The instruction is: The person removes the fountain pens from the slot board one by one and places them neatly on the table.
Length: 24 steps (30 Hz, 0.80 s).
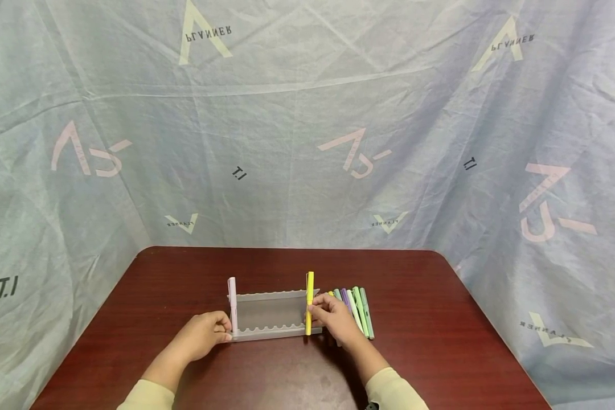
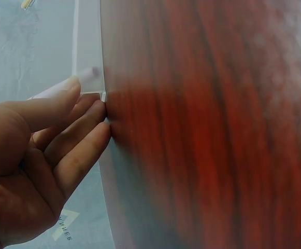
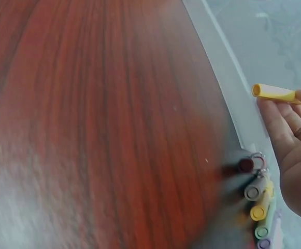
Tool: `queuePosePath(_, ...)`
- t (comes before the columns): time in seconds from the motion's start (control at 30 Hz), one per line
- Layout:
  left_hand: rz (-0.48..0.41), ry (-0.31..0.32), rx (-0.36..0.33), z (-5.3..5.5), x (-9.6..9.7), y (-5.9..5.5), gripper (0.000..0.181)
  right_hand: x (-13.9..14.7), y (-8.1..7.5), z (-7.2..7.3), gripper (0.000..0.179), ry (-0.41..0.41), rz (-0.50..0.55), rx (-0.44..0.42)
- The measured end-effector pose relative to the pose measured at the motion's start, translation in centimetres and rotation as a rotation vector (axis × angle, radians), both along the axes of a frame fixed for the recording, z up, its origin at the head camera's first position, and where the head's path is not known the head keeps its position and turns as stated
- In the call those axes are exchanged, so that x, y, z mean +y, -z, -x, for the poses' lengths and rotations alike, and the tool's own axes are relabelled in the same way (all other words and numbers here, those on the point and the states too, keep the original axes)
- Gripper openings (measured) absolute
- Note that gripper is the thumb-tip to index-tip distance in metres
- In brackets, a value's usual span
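A clear plastic pen rack with scalloped edges (image 1: 271, 334) lies on the table. A pale lilac pen (image 1: 233, 302) rests across its left end. My left hand (image 1: 205, 335) holds the rack's left end beside that pen; in the left wrist view the fingertips (image 2: 101, 111) touch the rack's corner. Between thumb and fingers, my right hand (image 1: 335, 320) pinches a yellow pen (image 1: 310, 287) over the right part of the rack. The right wrist view shows the end of this yellow pen (image 3: 272, 92) beyond the fingertips, above the rack's edge (image 3: 220, 67).
Several capped pens in green, white, purple and other colours (image 1: 365, 310) lie side by side right of the rack, partly behind my right hand. The reddish-brown table (image 1: 430, 353) is surrounded at the back and sides by a grey printed cloth (image 1: 287, 114).
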<state>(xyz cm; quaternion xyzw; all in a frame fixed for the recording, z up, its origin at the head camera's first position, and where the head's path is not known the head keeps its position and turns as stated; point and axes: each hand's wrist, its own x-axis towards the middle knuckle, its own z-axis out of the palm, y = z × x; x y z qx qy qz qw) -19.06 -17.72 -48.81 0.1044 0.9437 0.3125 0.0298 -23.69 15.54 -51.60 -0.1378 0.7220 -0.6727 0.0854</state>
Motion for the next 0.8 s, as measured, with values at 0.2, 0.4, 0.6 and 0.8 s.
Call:
queuePosePath(0.2,-0.004,0.011,0.007,0.1,-0.1,0.2,0.018,1.3,-0.8,-0.3,0.025,0.025,-0.038,-0.006)
queuePosePath(0.4,-0.008,0.006,-0.001,0.1,-0.1,0.1,0.018,3.3,-0.9,0.0,0.028,0.056,-0.063,-0.014)
queuePosePath(0.6,-0.005,-0.008,-0.01,0.0,0.0,0.0,0.018,6.2,-1.7,0.4,0.029,0.135,-0.144,-0.012)
queuePosePath(0.8,-0.008,0.001,-0.004,0.0,-0.1,0.0,0.018,9.8,-2.0,1.0,0.025,0.233,-0.184,-0.082)
